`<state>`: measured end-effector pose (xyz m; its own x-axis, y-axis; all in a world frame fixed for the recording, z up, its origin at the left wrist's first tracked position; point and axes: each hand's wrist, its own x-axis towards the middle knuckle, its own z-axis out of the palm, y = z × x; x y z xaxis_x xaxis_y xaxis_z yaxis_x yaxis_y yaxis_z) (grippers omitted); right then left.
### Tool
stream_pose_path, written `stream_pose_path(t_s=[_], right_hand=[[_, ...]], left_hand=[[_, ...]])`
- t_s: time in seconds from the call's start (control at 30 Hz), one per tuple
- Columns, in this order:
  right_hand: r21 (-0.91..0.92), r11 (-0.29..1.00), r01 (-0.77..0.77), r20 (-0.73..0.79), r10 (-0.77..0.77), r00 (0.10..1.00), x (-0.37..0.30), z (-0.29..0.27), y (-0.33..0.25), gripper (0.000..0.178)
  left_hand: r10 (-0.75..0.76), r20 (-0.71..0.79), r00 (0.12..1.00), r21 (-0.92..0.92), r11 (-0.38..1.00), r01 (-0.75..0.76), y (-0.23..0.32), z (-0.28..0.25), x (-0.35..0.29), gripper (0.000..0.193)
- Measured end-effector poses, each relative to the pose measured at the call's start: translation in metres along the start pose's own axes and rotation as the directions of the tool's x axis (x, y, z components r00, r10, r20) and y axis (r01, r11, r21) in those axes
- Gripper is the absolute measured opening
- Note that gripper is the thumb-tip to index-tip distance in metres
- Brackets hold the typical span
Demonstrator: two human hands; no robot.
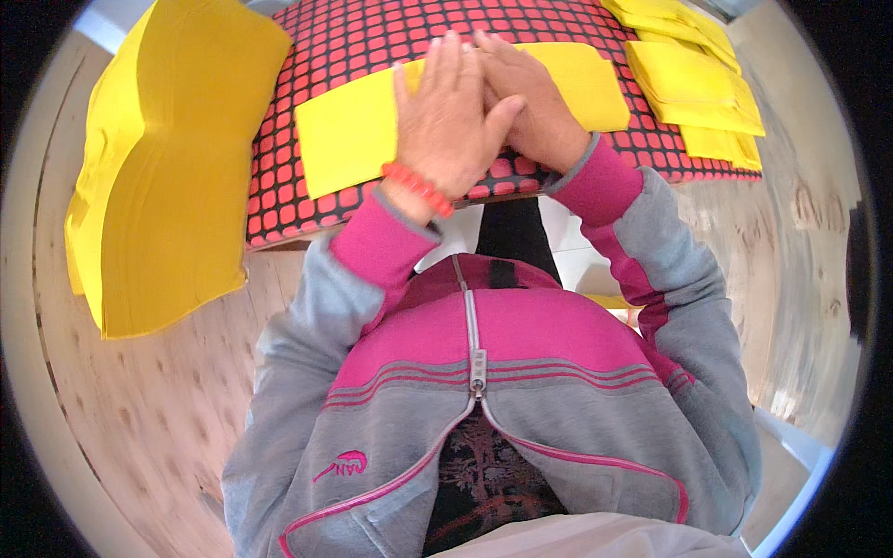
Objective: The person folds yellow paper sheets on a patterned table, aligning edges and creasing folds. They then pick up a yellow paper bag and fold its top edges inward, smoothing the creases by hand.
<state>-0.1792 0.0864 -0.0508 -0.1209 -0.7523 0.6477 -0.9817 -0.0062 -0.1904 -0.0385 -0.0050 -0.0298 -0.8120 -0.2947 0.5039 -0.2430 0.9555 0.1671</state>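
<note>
A folded yellow cloth [346, 130] lies as a long band across a padded surface with a red and black check pattern. My left hand [446, 116], with a red bracelet at the wrist, rests flat on the middle of the band, fingers stretched out. Just right of it, my right hand [528, 102] lies flat too, partly under the left hand's thumb side. Both palms press on the cloth and neither grips it. The part of the cloth beneath the hands is hidden.
A tall stack of yellow cloths [177, 177] hangs over the left side of the checked surface [372, 28]. Several folded yellow cloths [698, 84] are piled at its right edge. Pale wooden boards [158, 400] flank the surface on both sides.
</note>
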Motion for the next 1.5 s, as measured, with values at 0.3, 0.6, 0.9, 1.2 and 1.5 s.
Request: stream_pose_path(t_s=[0.3, 0.6, 0.9, 1.2, 1.5], right_hand=[[-0.222, 0.969, -0.105, 0.165, 0.144, 0.976, -0.019, -0.02, 0.033, 0.048], [-0.212, 0.974, -0.073, 0.108, 0.098, 0.989, -0.024, -0.047, 0.082, 0.047], [-0.263, 0.926, -0.27, 0.181, 0.323, 0.929, -0.007, -0.086, 0.07, 0.046], [0.094, 0.846, -0.525, 0.443, 0.436, 0.783, -0.066, -0.14, -0.026, 0.039], [0.453, 0.01, -0.891, 0.867, 0.229, 0.443, -0.051, -0.123, -0.055, 0.044]], left_hand=[[-0.042, 0.137, 0.99, 0.108, 0.994, 0.027, -0.047, -0.007, -0.026, 0.081], [-0.268, 0.151, 0.951, 0.215, 0.948, 0.233, -0.099, -0.049, -0.07, 0.076], [0.011, 0.182, 0.983, -0.865, 0.477, 0.155, -0.038, -0.088, -0.134, 0.043], [0.101, 0.711, 0.696, -0.483, -0.649, 0.587, 0.011, -0.034, -0.125, 0.051], [-0.057, 0.702, 0.71, -0.52, -0.722, 0.456, 0.018, -0.061, -0.113, 0.048]])
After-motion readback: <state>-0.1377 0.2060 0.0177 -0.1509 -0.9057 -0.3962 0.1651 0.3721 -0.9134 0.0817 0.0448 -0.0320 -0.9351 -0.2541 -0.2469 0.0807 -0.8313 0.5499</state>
